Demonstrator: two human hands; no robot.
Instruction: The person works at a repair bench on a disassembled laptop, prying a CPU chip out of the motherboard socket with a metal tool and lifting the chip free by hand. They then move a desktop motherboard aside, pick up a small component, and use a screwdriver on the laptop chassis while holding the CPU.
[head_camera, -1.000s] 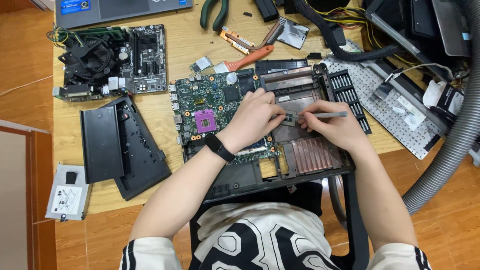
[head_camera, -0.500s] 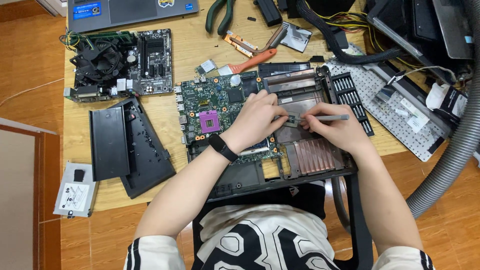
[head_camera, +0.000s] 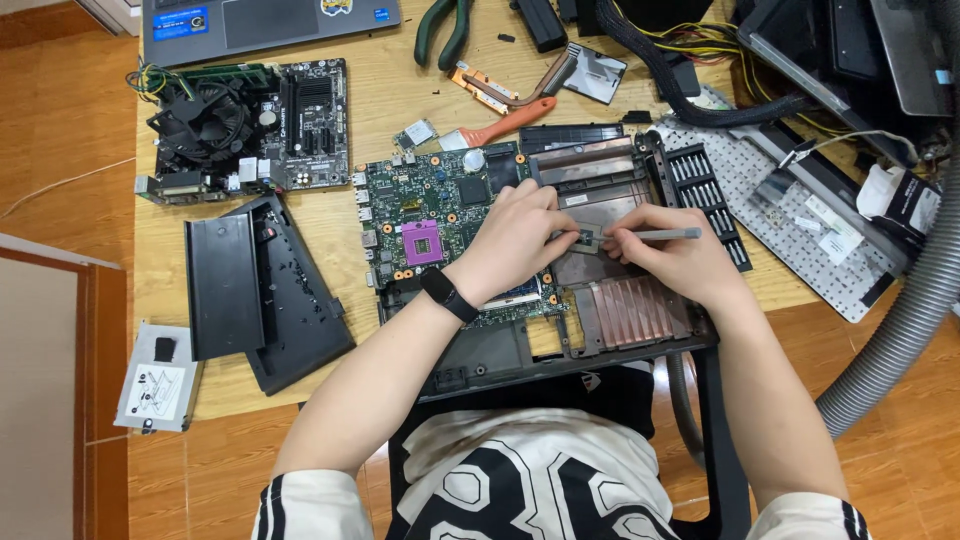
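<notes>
An opened laptop base (head_camera: 480, 360) lies in front of me with a green motherboard (head_camera: 430, 215) in it and a copper heatsink (head_camera: 630, 310) at its right. My left hand (head_camera: 515, 240), with a black band on the wrist, rests on the board and pinches a small square chip (head_camera: 588, 238) at its fingertips. My right hand (head_camera: 665, 255) holds a thin grey tool (head_camera: 665, 234) like a pen, its tip at the chip.
A desktop motherboard with a fan (head_camera: 240, 125) and a black plastic cover (head_camera: 260, 290) lie at the left. A drive bracket (head_camera: 158, 378) hangs over the table's edge. Pliers (head_camera: 445, 30), an orange-handled tool (head_camera: 510, 122), a keyboard panel (head_camera: 790, 220) and a grey hose (head_camera: 900, 320) lie around.
Both hands stay at the same spot on the laptop, with the tool tip at the chip. Only the camera view has shifted slightly.
</notes>
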